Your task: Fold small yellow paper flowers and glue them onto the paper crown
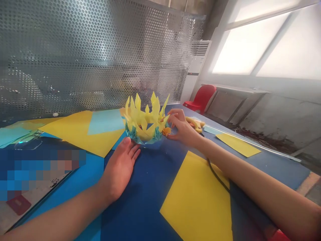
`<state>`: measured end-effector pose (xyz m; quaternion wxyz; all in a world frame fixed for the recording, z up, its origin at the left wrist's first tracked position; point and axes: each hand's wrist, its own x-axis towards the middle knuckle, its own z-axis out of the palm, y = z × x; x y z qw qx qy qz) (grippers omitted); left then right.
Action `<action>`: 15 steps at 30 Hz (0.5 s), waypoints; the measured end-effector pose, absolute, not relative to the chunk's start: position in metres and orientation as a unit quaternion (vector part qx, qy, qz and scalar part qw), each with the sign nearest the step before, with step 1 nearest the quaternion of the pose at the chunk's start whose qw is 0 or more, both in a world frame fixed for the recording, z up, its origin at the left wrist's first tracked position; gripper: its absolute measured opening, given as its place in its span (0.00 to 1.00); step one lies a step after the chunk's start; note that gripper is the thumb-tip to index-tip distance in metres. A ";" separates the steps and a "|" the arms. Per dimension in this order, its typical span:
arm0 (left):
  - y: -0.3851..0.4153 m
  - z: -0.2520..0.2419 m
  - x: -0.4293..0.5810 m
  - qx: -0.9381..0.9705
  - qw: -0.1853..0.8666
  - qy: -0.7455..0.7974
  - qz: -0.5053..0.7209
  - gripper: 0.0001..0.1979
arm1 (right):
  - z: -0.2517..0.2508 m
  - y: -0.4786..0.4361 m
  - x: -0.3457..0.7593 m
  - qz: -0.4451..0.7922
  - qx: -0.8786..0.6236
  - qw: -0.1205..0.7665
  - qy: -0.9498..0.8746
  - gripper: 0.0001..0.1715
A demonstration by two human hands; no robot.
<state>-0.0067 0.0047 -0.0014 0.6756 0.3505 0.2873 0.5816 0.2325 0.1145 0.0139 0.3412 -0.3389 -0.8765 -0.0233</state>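
Note:
A folded paper crown (145,122), yellow spikes on a teal base, stands on the dark blue table (150,187). My left hand (120,167) lies flat and open on the table just in front of it, fingertips near its base. My right hand (182,129) is at the crown's right side, fingers pinched on a small orange-yellow folded piece (166,131) against the rim.
Yellow sheets lie at front right (200,201), far right (238,144) and back left (77,130), with a light blue sheet (105,121). More folded yellow pieces (197,124) sit behind my right hand. A perforated metal panel (87,57) backs the table. A black cable (217,175) crosses the sheet.

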 end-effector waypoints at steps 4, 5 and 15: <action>0.004 0.004 -0.005 0.299 0.688 0.305 0.586 0.35 | 0.008 0.121 0.236 -0.021 -0.349 0.331 -0.876 0.22; 0.003 0.005 -0.004 0.288 0.691 0.309 0.587 0.36 | 0.007 0.123 0.236 -0.022 -0.350 0.332 -0.876 0.22; 0.004 0.011 -0.001 0.204 0.696 0.306 0.617 0.11 | -0.004 0.135 0.244 -0.068 -0.334 0.382 -0.859 0.20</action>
